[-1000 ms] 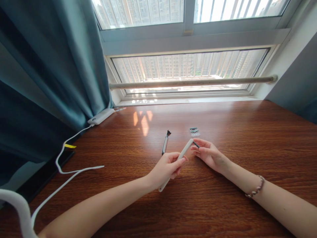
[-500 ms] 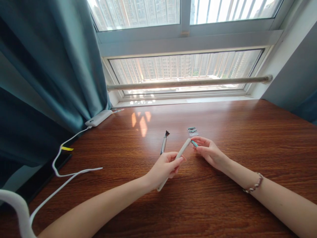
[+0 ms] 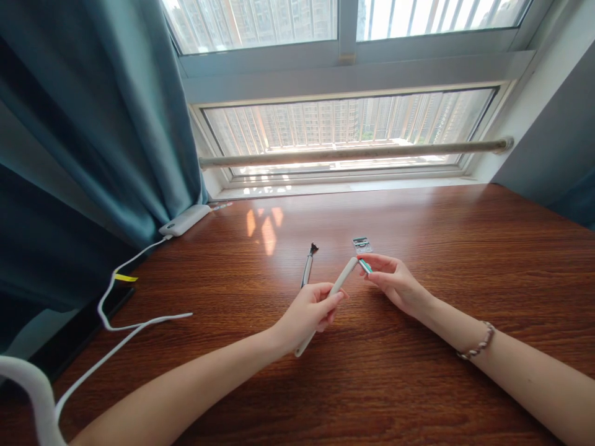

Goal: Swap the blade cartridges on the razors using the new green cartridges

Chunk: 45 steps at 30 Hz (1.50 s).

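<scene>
My left hand (image 3: 316, 313) is closed around a white razor handle (image 3: 343, 275), which slants up to the right. At the handle's upper tip, my right hand (image 3: 395, 282) pinches a small teal-and-silver razor head (image 3: 365, 266) between thumb and fingers. The head is against or very close to the tip; whether the two are joined I cannot tell. Just beyond my right fingers lies a clear blade case (image 3: 362, 244) with dark strips in it. A slim grey-and-black tool (image 3: 307, 267) with a dark head, perhaps another razor, rests behind my left hand.
The brown wooden table (image 3: 441, 248) reaches to a window with a metal rail (image 3: 353, 153). At the left are a blue curtain (image 3: 111, 111), a white power bank (image 3: 186, 221), a white cable (image 3: 134, 328) and a yellow strip (image 3: 125, 278).
The razor head has turned slightly in my right fingers, showing more of its silver face. My left hand and the handle have hardly moved.
</scene>
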Tool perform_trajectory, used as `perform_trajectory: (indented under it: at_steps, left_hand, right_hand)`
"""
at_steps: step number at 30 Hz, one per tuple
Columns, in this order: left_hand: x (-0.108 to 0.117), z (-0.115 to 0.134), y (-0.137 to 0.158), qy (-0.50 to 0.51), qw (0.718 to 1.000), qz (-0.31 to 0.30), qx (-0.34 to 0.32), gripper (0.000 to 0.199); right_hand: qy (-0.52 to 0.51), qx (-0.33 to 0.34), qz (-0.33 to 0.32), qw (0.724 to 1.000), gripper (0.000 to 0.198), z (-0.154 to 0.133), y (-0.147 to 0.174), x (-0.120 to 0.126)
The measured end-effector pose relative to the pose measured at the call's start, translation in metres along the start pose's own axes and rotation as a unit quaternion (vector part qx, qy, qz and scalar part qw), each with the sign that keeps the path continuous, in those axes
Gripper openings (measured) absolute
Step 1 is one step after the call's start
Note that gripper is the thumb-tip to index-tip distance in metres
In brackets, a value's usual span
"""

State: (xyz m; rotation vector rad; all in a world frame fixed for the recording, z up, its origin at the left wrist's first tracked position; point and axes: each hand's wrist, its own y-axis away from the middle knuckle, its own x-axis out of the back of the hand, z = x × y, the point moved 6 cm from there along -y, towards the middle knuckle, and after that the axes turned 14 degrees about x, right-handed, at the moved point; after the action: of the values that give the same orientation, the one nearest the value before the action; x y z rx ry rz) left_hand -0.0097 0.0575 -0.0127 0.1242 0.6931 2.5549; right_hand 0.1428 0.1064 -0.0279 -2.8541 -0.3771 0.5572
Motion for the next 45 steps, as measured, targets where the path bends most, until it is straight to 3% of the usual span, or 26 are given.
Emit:
perform_trajectory:
  at_steps: [5,25,33,40,45]
  left_hand:
    - [-0.004,0.001,0.001,-0.019,1.000,-0.020,0.003,0.035]
    - [0.003,0.002,-0.001,-0.033,0.999,0.024,-0.003,0.036]
    - [-0.008,-0.003,0.001,0.009,0.998,-0.054,0.018,0.035]
    - [0.001,-0.003,-0.002,0.020,0.999,-0.019,0.016,0.034]
    - [-0.004,-0.002,0.000,0.027,0.999,-0.038,0.013,0.034]
  right_hand:
    - [0.020,-0.004,-0.014,1.000,0.039,-0.001,0.002,-0.003]
    - [-0.018,0.006,-0.007,1.000,0.041,-0.002,0.000,-0.004]
    - [-0.021,0.008,-0.027,0.999,0.041,0.002,0.000,-0.005]
    - [-0.007,0.000,0.008,1.000,0.038,0.005,-0.002,0.003]
    - [-0.002,0.001,-0.007,1.000,0.037,0.005,0.000,-0.001]
